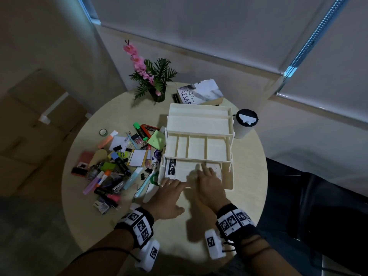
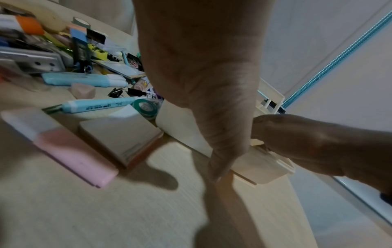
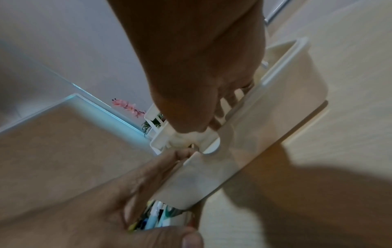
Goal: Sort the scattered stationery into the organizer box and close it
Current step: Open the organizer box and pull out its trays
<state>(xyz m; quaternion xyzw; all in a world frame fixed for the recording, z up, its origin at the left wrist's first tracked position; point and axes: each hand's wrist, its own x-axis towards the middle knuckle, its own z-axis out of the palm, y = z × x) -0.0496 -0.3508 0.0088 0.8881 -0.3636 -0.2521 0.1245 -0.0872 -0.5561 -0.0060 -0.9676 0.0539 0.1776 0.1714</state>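
The cream organizer box [image 1: 229, 182] stands open on the round table, its tiered trays [image 1: 199, 148] folded back and bare. White pads and a black-labelled item [image 1: 172, 167] lie in the bottom compartment. My right hand [image 1: 207, 176] reaches into that compartment with its fingers spread on the white pads. Fingers of my left hand [image 1: 173, 190] lie over the box's front rim [image 3: 244, 142], thumb [image 2: 222, 142] apart, near the front latch [image 2: 260, 167]. Scattered stationery [image 1: 119, 162] lies left of the box: highlighters, binder clips, sticky notes, tape rolls.
Close to my left hand lie a pink highlighter [image 2: 70, 151], a white notepad [image 2: 120, 134], a teal tape roll [image 2: 146, 107] and a blue pen [image 2: 99, 104]. Behind the box stand a flower vase [image 1: 157, 92], a book [image 1: 201, 92] and a lidded cup [image 1: 245, 122].
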